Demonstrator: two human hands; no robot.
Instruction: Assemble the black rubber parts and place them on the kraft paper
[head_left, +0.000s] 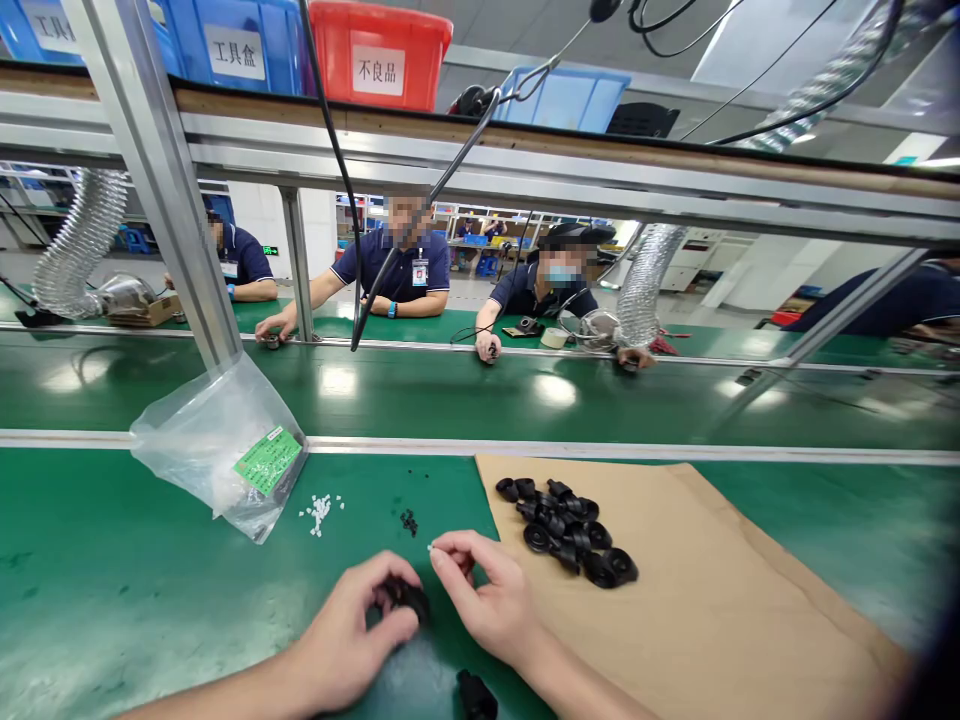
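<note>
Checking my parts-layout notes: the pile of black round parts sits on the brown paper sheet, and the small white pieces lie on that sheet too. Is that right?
Not quite. The head view shows the small white pieces on the green mat, beside the plastic bag. The black round parts do sit on the brown paper sheet.

Bench mat (112, 600): green, smooth, faint sheen.
Black part (411, 600) in left hand (352, 635): dark plastic or rubber, glossy.
Pile of black parts (570, 530): same glossy finish.
Sheet (712, 600): brown kraft paper, matt.
Bag (217, 445): clear plastic film, crinkled.
Frame post (150, 170): brushed metal.
Duct hose (79, 245): ribbed metallic foil.
</note>
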